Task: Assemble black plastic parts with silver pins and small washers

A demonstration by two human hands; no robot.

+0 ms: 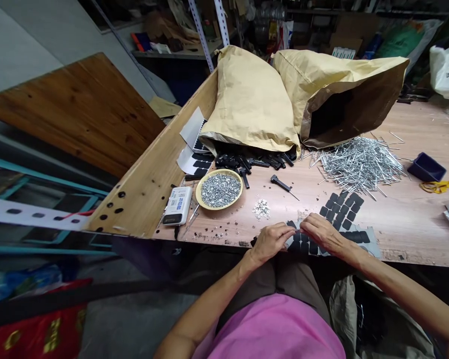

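Close together at the table's front edge, my left hand point(270, 241) and my right hand point(324, 233) both have their fingertips pinched. Whatever lies between the fingers is too small to make out. Beneath and beside them is a grey backing sheet point(374, 243) with rows of black rounded pads point(304, 245). More black pads point(340, 209) lie just beyond my right hand. Ahead of my left hand is a small scatter of metal pieces point(262, 209). Farther off lies a black plastic part point(281, 183) with a thin metal rod sticking out of it.
A yellow bowl point(199, 197) of tiny metal pieces stands left, beside a white power bank point(178, 205). Black parts point(234, 162) spill from a paper sack point(250, 99); another sack point(344, 70) gapes open. Metal pins point(361, 162) are heaped near a dark blue tray point(427, 167). A wooden board point(149, 179) edges the left.
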